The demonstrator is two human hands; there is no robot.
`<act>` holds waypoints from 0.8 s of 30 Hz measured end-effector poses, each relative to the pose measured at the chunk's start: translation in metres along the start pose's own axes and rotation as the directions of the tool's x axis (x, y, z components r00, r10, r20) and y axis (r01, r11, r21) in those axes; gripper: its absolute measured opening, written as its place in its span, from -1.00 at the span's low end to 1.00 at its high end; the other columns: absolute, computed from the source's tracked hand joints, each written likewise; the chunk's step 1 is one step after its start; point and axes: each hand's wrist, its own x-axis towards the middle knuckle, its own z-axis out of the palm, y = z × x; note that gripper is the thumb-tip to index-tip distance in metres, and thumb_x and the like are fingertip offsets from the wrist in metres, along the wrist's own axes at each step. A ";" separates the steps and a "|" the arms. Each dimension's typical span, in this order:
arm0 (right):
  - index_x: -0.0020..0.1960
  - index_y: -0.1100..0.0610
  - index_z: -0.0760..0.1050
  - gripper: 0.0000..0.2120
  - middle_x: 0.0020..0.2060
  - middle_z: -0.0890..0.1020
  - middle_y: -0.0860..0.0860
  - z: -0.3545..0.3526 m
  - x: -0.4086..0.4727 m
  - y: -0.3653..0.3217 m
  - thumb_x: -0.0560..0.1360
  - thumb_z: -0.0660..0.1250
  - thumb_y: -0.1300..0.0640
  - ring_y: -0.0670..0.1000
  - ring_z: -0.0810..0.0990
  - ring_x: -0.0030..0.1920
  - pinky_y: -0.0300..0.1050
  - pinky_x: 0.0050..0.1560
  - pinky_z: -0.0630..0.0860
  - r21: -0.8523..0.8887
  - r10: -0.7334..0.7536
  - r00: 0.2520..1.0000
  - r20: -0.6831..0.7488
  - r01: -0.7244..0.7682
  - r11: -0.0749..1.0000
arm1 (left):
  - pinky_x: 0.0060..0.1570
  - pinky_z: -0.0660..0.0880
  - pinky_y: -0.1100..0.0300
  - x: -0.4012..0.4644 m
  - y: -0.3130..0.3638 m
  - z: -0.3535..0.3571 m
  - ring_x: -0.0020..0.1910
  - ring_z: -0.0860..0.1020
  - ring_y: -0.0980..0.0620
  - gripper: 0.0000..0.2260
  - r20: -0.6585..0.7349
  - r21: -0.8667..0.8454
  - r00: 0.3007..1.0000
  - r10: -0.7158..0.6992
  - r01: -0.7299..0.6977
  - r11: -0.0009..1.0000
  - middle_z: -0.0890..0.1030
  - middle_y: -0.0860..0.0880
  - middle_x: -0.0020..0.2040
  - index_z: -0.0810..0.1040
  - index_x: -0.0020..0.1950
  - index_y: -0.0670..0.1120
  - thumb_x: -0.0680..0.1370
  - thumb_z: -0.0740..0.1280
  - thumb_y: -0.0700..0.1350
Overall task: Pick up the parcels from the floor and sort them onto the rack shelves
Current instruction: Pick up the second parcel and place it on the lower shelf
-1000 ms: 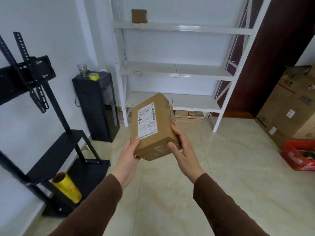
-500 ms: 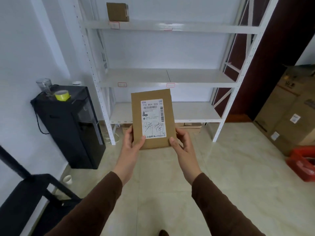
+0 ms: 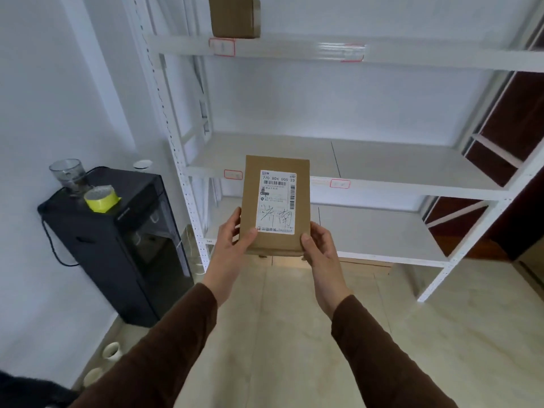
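White-walled room, tiled floor, white rack [image 3: 347, 184] across the upper right of frame. Step judged: label check before shelving. Parcel [image 3: 275, 206] held upright at frame centre, lower corners pinched by left hand [image 3: 232, 241] and right hand [image 3: 319, 248]. Flat brown carton, printed label with handwriting. Next: matching shelf tag to be picked.

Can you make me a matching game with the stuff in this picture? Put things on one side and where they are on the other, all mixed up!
Things:
1. parcel
2. tape roll
3. small box
4. white cup

Places:
A. on the top shelf
B. on the floor by the wall
C. on the black cabinet
D. between the left hand and right hand

Pairs: 1-D, 2-C, 3-A, 4-B
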 end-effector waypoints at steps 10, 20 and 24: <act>0.42 -0.03 0.45 -0.66 0.23 0.67 -0.06 0.090 0.207 0.025 0.66 0.28 0.00 0.01 0.61 0.29 -0.06 0.25 0.57 -0.073 0.100 0.995 0.002 -0.100 0.992 | 0.29 0.50 0.09 0.221 -0.029 -0.048 0.38 0.53 0.04 -0.62 0.037 -0.061 0.994 -0.106 0.108 0.992 0.58 0.09 0.36 0.40 0.42 0.15 0.62 0.39 0.06; 0.47 -0.06 0.42 -0.61 0.39 0.51 0.02 0.130 0.385 0.041 0.66 0.26 -0.08 0.07 0.50 0.38 0.14 0.46 0.44 -0.154 0.181 0.982 -0.057 -0.188 0.970 | 0.09 0.47 0.25 0.411 -0.050 -0.052 0.27 0.59 0.09 -0.68 0.088 -0.023 0.977 -0.192 0.195 0.981 0.66 0.14 0.25 0.44 0.39 0.15 0.65 0.36 0.04; 0.37 -0.12 0.50 -0.72 0.33 0.58 0.00 0.143 0.463 0.054 0.69 0.20 -0.05 0.05 0.55 0.34 0.09 0.43 0.47 -0.145 0.185 0.982 0.024 -0.179 0.973 | 0.16 0.49 0.17 0.485 -0.055 -0.050 0.28 0.58 0.03 -0.69 0.043 0.002 0.978 -0.204 0.205 0.979 0.63 0.10 0.28 0.44 0.38 0.17 0.64 0.35 0.06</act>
